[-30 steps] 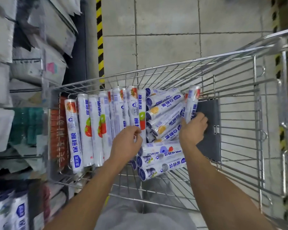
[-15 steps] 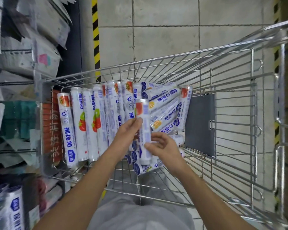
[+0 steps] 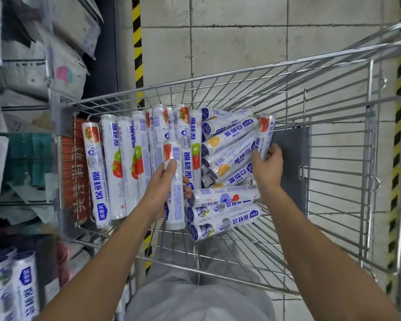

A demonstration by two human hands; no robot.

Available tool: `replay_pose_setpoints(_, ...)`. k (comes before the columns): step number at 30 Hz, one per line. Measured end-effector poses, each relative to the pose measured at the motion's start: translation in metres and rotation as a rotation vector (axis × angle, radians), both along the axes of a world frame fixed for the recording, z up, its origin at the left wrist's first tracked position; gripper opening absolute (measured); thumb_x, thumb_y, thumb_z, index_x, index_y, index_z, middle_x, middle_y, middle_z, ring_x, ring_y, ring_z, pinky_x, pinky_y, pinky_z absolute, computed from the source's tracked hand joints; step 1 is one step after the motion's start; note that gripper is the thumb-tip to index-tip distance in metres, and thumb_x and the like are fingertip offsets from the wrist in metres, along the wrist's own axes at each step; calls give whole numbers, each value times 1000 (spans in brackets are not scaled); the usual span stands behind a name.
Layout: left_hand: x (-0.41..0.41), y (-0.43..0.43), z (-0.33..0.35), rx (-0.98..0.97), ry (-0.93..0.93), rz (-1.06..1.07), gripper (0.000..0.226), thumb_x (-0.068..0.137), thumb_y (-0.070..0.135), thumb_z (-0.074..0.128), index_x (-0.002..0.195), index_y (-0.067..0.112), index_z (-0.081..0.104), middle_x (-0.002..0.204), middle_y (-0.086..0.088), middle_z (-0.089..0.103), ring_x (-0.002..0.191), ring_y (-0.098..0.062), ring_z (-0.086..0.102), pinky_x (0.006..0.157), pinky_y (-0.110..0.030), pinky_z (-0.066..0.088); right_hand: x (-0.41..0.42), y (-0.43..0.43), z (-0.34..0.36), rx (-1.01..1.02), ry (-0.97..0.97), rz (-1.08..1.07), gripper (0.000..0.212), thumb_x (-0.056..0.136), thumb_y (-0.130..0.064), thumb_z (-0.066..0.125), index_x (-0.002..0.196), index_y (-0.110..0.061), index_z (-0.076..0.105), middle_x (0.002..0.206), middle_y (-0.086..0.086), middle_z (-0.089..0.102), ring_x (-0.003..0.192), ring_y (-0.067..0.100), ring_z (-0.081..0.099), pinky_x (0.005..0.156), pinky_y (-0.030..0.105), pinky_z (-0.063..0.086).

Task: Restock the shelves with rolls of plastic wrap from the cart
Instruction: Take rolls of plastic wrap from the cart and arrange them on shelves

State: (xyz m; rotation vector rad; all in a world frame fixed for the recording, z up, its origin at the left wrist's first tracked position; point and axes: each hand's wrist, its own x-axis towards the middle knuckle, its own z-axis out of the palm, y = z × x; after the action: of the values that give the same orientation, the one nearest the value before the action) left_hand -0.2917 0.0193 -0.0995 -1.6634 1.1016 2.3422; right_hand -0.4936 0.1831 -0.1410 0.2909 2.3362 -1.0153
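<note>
Left hand was wrapped around one roll of plastic wrap, holding it upright just above the pile in the middle of the frame; right hand had its fingers curled round another roll leaning at the right edge of the pile, right by the grey flap; the rest of the rolls were packed into the left half of the wire cart, a few blueberry-print ones lying crosswise nearest the person; the shelf at lower left had similar rolls on it, blurry though.
</note>
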Motion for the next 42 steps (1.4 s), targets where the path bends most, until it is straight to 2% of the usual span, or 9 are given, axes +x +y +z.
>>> replay_pose_setpoints(4, 0, 0, -8, -3, -29, -36, 63, 96, 61, 56, 136, 13, 51, 93, -21, 64, 68, -32, 65, 68, -42, 54, -2, -20, -21, 226, 49, 62, 65, 94, -24, 68, 148, -1, 39, 137, 21, 42, 121, 35, 51, 107, 46, 44)
replay_pose_setpoints(9, 1, 0, -11, -18, -68, -60, 58, 95, 63, 54, 129, 16, 58, 88, -16, 67, 65, -27, 64, 66, -40, 54, -1, -21, -26, 305, 63, 93, 46, 92, -20, 70, 127, -2, 47, 132, 21, 48, 119, 37, 51, 103, 45, 42)
replay_pose_setpoints(14, 5, -1, -7, -43, -95, -86, 40, 105, 48, 45, 122, 14, 57, 79, -14, 65, 60, -24, 64, 54, -35, 57, -2, -6, -20, 184, -6, 103, 46, 89, -24, 76, 122, -10, 46, 118, 10, 66, 104, 29, 66, 80, 35, 51)
replay_pose_setpoints(24, 22, -7, 20, -62, -114, -121, 48, 102, 53, 48, 130, 13, 55, 77, -11, 68, 58, -22, 66, 55, -32, 56, 54, 9, 57, -315, -249, 75, 33, 82, -41, 73, 112, -32, 67, 108, 7, 71, 98, 27, 72, 90, 56, 58)
replay_pose_setpoints(28, 33, -4, 43, -111, -96, -142, 26, 106, 48, 43, 101, 27, 58, 77, -8, 66, 52, -12, 66, 53, -26, 58, 84, 11, 84, -473, -374, 17, 19, 94, -25, 64, 111, -20, 67, 102, 10, 76, 94, 32, 73, 92, 56, 56)
replay_pose_setpoints(31, 50, 0, 57, -138, -106, -138, 61, 94, 70, 49, 125, 18, 62, 105, -16, 73, 71, -22, 71, 88, -45, 60, 98, 13, 99, -552, -445, -19, 23, 101, -17, 55, 123, -14, 61, 110, 18, 72, 91, 33, 73, 84, 53, 58)
replay_pose_setpoints(33, 60, 8, 71, -175, -119, -112, 69, 96, 68, 46, 124, 7, 64, 97, -15, 73, 69, -21, 71, 76, -36, 61, 104, 14, 108, -591, -492, 2, 25, 104, -18, 51, 128, -16, 57, 113, 14, 73, 93, 29, 73, 84, 50, 59)
replay_pose_setpoints(36, 74, 30, 91, -238, -134, -49, 59, 103, 57, 42, 105, 3, 66, 78, -13, 70, 60, -19, 69, 56, -26, 55, 109, 17, 124, -595, -534, 96, 28, 104, -26, 49, 130, -17, 55, 115, 13, 73, 92, 26, 74, 80, 46, 58)
replay_pose_setpoints(42, 100, 102, 129, -379, -97, 259, 59, 99, 61, 46, 96, 7, 68, 85, -24, 72, 70, -33, 68, 80, -54, 60, 120, 29, 147, -566, -524, 414, 85, 80, -81, 60, 142, -23, 50, 140, 14, 59, 128, 40, 57, 106, 61, 46)
